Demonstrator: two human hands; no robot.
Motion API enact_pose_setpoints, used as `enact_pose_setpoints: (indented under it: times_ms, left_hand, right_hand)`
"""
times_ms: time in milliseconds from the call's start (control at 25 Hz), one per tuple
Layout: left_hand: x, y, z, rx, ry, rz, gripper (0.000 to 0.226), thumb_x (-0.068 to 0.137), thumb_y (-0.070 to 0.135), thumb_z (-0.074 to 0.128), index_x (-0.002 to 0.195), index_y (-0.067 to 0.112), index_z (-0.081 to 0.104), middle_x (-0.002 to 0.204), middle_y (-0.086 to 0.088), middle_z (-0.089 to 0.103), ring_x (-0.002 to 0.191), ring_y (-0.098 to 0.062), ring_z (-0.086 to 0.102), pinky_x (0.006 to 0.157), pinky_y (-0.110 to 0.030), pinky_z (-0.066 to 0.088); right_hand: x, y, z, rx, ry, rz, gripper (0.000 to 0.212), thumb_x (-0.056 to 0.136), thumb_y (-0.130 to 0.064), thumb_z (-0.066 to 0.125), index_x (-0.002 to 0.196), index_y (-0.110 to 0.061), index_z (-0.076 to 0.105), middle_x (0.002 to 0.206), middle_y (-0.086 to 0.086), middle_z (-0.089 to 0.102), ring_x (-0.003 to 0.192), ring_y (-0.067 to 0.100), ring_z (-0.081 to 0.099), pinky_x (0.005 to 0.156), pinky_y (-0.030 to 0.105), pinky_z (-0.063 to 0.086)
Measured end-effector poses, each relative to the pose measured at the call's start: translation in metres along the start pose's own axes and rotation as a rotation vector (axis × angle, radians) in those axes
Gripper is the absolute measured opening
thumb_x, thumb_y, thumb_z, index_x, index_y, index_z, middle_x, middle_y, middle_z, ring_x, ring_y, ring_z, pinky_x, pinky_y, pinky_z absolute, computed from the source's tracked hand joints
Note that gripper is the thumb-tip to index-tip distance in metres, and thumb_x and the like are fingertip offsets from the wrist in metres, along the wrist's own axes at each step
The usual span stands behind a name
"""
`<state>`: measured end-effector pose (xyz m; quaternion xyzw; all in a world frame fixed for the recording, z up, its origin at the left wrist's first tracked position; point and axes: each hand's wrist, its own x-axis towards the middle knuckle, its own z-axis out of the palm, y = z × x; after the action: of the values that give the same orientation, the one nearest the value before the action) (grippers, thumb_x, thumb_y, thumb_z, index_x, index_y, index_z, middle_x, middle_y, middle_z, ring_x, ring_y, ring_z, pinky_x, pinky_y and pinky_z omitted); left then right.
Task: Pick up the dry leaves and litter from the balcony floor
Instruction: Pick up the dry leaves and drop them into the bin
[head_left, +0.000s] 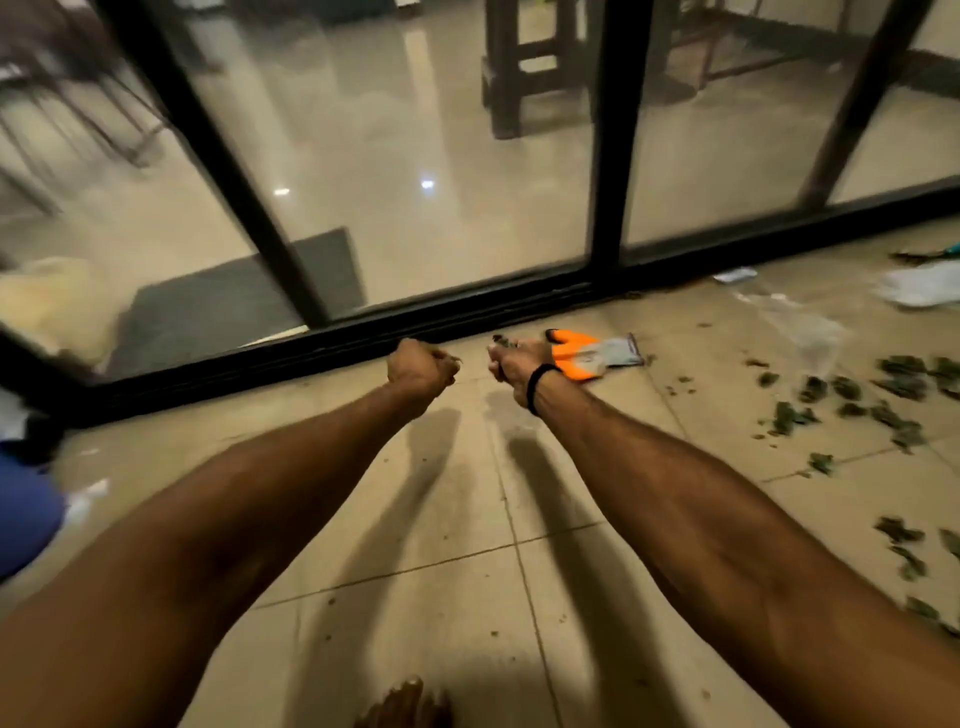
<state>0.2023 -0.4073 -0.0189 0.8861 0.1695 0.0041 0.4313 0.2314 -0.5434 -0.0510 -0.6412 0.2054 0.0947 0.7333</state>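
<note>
Both my arms reach forward over the tiled balcony floor (415, 519), close to the black sliding-door track (322, 348). My left hand (421, 366) is curled into a fist, and small dry leaf bits poke out at its fingers. My right hand (519, 358), with a black band on the wrist, is curled round a clump of dry leaves (503, 341). An orange and grey work glove (592, 356) lies on the floor just behind the right hand. Several dry green leaves (852, 400) are scattered over the tiles to the right.
Clear plastic wrap (800, 322), a white bag (924, 283) and a small paper scrap (735, 274) lie at the right by the door. Glass door panels (415, 182) with black frames stand ahead. Blue cloth (26, 509) sits at the left edge. My toes (405, 706) show at the bottom.
</note>
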Motion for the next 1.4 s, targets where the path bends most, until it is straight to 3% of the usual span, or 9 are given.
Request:
enact_pose_setpoints:
  times_ms: [200, 400, 640, 800, 920, 1080, 1160, 1280, 1400]
  left_hand:
    - [0.021, -0.048, -0.152, -0.072, 0.292, -0.125, 0.007, 0.082, 0.014, 0.08, 0.088, 0.012, 0.078, 0.083, -0.005, 0.074, 0.077, -0.016, 0.071, 0.076, -0.033, 0.062]
    - [0.028, -0.123, -0.272, -0.192, 0.386, -0.161, 0.01, 0.078, 0.007, 0.081, 0.087, 0.004, 0.077, 0.083, -0.009, 0.075, 0.076, -0.019, 0.072, 0.073, -0.036, 0.063]
    - [0.069, -0.246, -0.48, -0.051, 0.584, -0.31, 0.041, 0.058, 0.035, 0.085, 0.088, 0.008, 0.078, 0.081, -0.004, 0.076, 0.08, -0.02, 0.074, 0.076, -0.036, 0.063]
    - [0.054, -0.32, -0.588, -0.167, 0.668, -0.451, 0.041, 0.056, 0.014, 0.093, 0.09, -0.001, 0.073, 0.074, -0.011, 0.075, 0.067, -0.021, 0.074, 0.073, -0.042, 0.063]
    - [0.041, -0.352, -0.618, -0.34, 0.582, -0.476, 0.041, 0.064, 0.0, 0.089, 0.099, -0.01, 0.069, 0.074, -0.017, 0.072, 0.069, -0.029, 0.073, 0.082, -0.047, 0.06]
    - [0.04, -0.361, -0.611, -0.439, 0.516, -0.369, 0.025, 0.082, -0.011, 0.065, 0.107, -0.006, 0.067, 0.088, -0.017, 0.065, 0.072, -0.03, 0.067, 0.08, -0.047, 0.06]
    - [0.04, -0.362, -0.609, -0.443, 0.585, -0.36, 0.03, 0.082, -0.01, 0.055, 0.105, 0.001, 0.07, 0.098, -0.015, 0.068, 0.074, -0.026, 0.069, 0.071, -0.042, 0.063]
    - [0.037, -0.363, -0.608, -0.398, 0.677, -0.359, 0.027, 0.078, 0.0, 0.057, 0.097, 0.009, 0.074, 0.104, -0.013, 0.071, 0.08, -0.025, 0.07, 0.064, -0.039, 0.063]
    - [0.029, -0.354, -0.601, -0.237, 0.741, -0.346, 0.02, 0.068, 0.015, 0.058, 0.083, 0.012, 0.071, 0.103, -0.013, 0.073, 0.092, -0.028, 0.072, 0.078, -0.037, 0.061]
  right_hand:
    - [-0.042, -0.032, 0.146, 0.029, -0.289, 0.015, 0.02, 0.09, -0.003, 0.065, 0.075, -0.01, 0.055, 0.067, 0.002, 0.052, 0.049, 0.011, 0.048, 0.043, 0.021, 0.043]
    - [-0.082, -0.031, 0.29, -0.032, -0.554, 0.087, 0.012, 0.096, -0.009, 0.059, 0.085, -0.012, 0.056, 0.078, 0.0, 0.051, 0.043, 0.004, 0.048, 0.042, 0.012, 0.044]
    - [-0.129, -0.026, 0.478, 0.004, -0.762, 0.195, 0.009, 0.099, -0.015, 0.054, 0.091, -0.01, 0.053, 0.075, 0.001, 0.049, 0.039, 0.002, 0.051, 0.04, 0.011, 0.044]
    - [-0.188, -0.006, 0.607, -0.005, -0.869, 0.209, 0.024, 0.102, -0.012, 0.047, 0.078, -0.014, 0.045, 0.064, 0.0, 0.046, 0.03, 0.001, 0.044, 0.034, 0.008, 0.036]
    - [-0.223, 0.012, 0.673, -0.08, -0.884, 0.147, 0.024, 0.101, -0.011, 0.049, 0.077, -0.014, 0.046, 0.068, 0.001, 0.047, 0.033, 0.004, 0.047, 0.035, 0.013, 0.04]
    - [-0.246, 0.032, 0.705, -0.276, -0.982, 0.117, 0.019, 0.097, -0.029, 0.057, 0.096, -0.01, 0.058, 0.094, 0.013, 0.066, 0.081, 0.023, 0.064, 0.073, 0.034, 0.055]
    - [-0.245, 0.041, 0.708, -0.316, -0.996, 0.122, 0.025, 0.096, -0.027, 0.056, 0.114, -0.01, 0.058, 0.117, 0.015, 0.065, 0.098, 0.029, 0.064, 0.079, 0.041, 0.055]
    - [-0.243, 0.051, 0.704, -0.243, -0.835, 0.01, 0.016, 0.093, -0.003, 0.056, 0.109, -0.005, 0.059, 0.105, 0.014, 0.061, 0.084, 0.025, 0.063, 0.06, 0.037, 0.059]
    - [-0.236, 0.047, 0.688, -0.124, -0.758, -0.049, 0.014, 0.088, 0.013, 0.054, 0.09, -0.001, 0.057, 0.08, 0.013, 0.055, 0.065, 0.02, 0.059, 0.053, 0.028, 0.057]
